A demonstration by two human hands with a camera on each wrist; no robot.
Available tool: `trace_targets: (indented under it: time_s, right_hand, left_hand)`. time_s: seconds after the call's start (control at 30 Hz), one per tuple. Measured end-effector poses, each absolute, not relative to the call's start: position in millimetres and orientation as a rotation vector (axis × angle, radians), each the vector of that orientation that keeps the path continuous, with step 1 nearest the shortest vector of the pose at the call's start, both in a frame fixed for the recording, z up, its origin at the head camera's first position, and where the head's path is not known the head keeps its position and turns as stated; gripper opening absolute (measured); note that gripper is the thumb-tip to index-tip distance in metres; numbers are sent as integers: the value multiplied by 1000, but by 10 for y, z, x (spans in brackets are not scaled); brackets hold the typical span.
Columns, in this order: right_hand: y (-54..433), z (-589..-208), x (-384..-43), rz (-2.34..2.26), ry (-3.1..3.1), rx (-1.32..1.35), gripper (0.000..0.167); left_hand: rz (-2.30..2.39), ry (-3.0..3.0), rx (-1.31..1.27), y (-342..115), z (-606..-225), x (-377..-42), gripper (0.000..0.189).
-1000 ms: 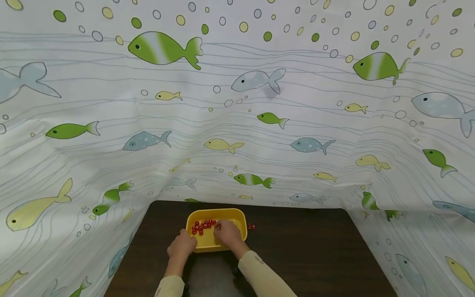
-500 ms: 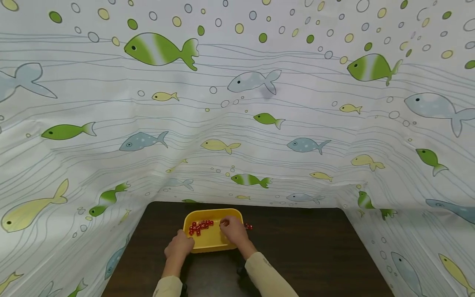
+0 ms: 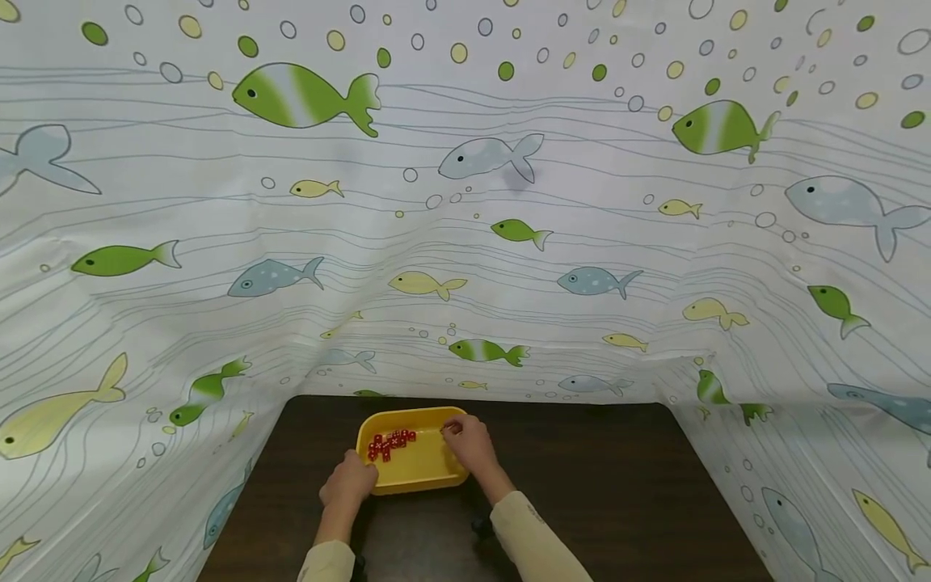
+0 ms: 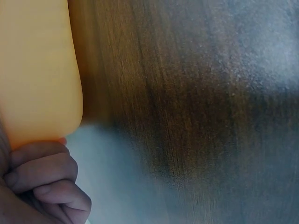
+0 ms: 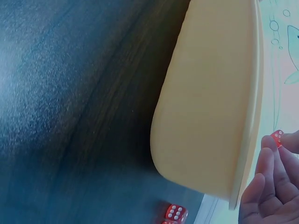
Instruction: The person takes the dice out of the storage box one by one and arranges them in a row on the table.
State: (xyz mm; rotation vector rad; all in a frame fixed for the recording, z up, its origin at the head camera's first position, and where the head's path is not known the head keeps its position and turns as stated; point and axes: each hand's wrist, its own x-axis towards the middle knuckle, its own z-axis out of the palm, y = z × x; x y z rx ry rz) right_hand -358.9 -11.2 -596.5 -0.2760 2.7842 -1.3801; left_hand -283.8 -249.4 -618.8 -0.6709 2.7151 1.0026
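- Pinches a red, white-pipped die [image 5: 277, 137] between fingertips of the right grip [image 3: 473, 444], at the right end of the yellow tray [image 3: 425, 467], lower centre of the head view.
- Curls the left grip [image 3: 349, 478] round its lower-left corner.
- Clusters cubic dice [image 3: 395, 442] inside, upper left; smooth-walled, round-cornered.
- Sits on a dark, wood-grained table [image 3: 596, 477], beside loose dice [image 5: 176, 213].
- Backed by creased, fish-printed white sheeting [image 3: 364, 242] across the upper frame.
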Motion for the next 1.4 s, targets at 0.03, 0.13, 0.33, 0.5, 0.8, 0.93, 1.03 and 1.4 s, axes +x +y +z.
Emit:
trace_targets:
  time_s: [0.03, 0.13, 0.33, 0.5, 0.8, 0.93, 1.03, 1.4]
  right_hand:
    - [-98, -5965, -3595, -1393, 2780, -267, 12]
    - [-49, -5973, -3616, -1456, 2765, -250, 12]
    - [79, -6043, -3668, -1610, 2717, -230, 14]
    - [194, -6064, -3692, -1736, 2612, -154, 15]
    - [402, -6107, -3763, -1849, 2509, -74, 21]
    - [492, -6151, -3789, -1858, 2524, -19, 22]
    - [569, -6176, -3793, -1851, 2561, 4, 23]
    - [806, -6247, -3744, -1816, 2624, 65, 18]
  left_hand:
    - [1001, 2716, -672, -2495, -6191, -2838, 49]
    - [1005, 2715, -676, -2493, -6198, -2841, 50]
    - [1009, 2713, -676, -2490, -6204, -2842, 52]
    - [1013, 2705, -678, -2490, -6210, -2828, 51]
    - [1003, 2709, -683, -2490, -6180, -2864, 49]
    - [1005, 2702, -686, -2486, -6189, -2870, 48]
    - [993, 2699, -693, -2481, -6196, -2873, 49]
    - [982, 2695, -697, -2478, -6168, -2869, 50]
